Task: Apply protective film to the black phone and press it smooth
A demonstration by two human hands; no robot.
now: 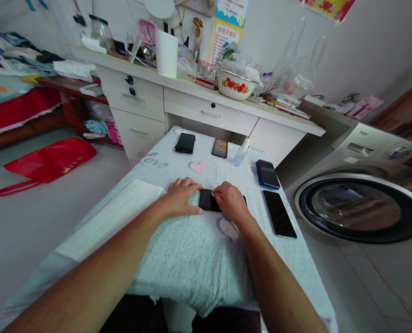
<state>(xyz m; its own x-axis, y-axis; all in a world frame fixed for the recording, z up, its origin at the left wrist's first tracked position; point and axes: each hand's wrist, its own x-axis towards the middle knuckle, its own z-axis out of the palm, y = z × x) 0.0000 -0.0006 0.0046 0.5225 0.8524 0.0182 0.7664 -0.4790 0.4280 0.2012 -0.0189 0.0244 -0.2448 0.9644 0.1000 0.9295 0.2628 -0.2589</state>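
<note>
A black smartphone lies flat, screen up, on a table under a pale patterned cloth. My left hand grips its left end, thumb at the near edge and forefinger at the far edge. Over the right part of the screen, my right hand is closed with its fingertips pressed down on the glass. Whatever those fingers pinch, if anything, is hidden. To the right lie another phone and a stack of phones. Farther back are a black phone, a brown-screened phone and a clear spray bottle.
A folded white cloth or paper lies along the table's left side. Behind stands a white desk bearing a flowered bowl and a paper roll. A washing machine is at right; a red bag lies on the floor.
</note>
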